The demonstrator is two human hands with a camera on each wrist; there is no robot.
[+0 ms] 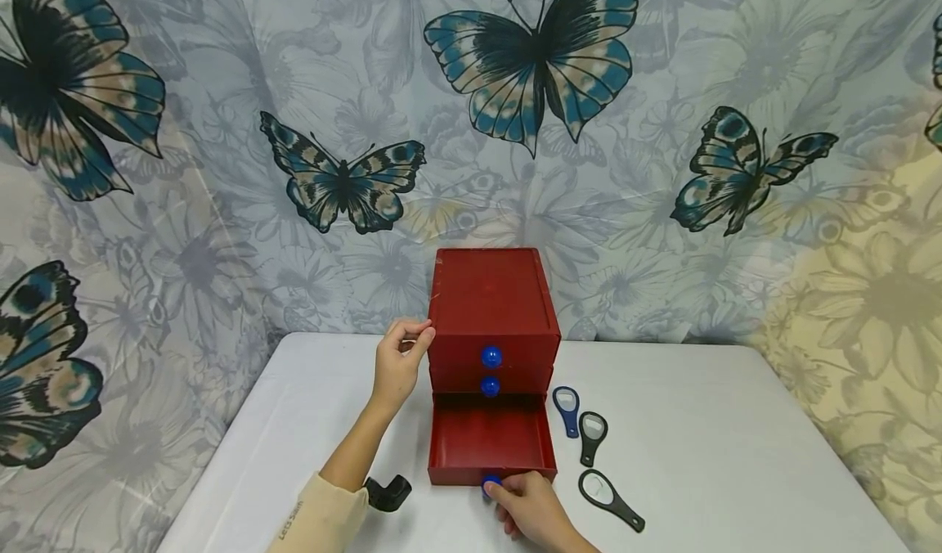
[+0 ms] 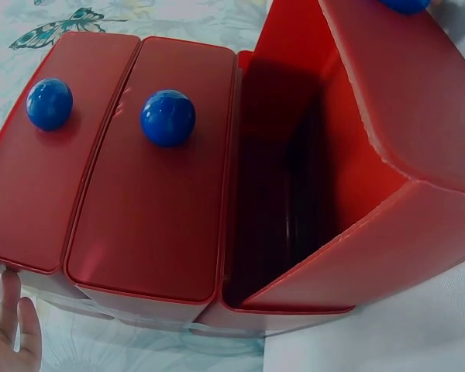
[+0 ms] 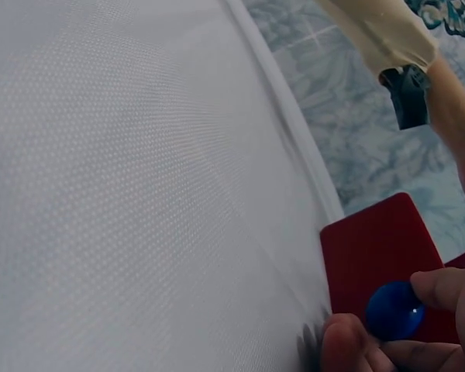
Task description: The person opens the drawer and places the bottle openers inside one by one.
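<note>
A red chest of drawers (image 1: 491, 291) stands upright on the white table, with blue knobs down its front. Its bottom drawer (image 1: 450, 477) is pulled out, and the part of its inside that shows holds nothing. My right hand (image 1: 536, 505) pinches that drawer's blue knob (image 3: 394, 311) between thumb and fingers. At the upper left side of the chest, my left hand (image 1: 400, 362) rests its fingertips against the wall; its extended fingers (image 2: 8, 298) show in the left wrist view. The two upper drawers (image 2: 151, 225) are closed.
To the right of the chest lie a blue magnifying glass (image 1: 571, 424), a small black magnifying glass (image 1: 588, 453) and a larger black one (image 1: 625, 514). A butterfly-print cloth (image 1: 589, 209) hangs behind the white table (image 1: 699, 438). A black device (image 1: 388, 494) sits at the left wrist.
</note>
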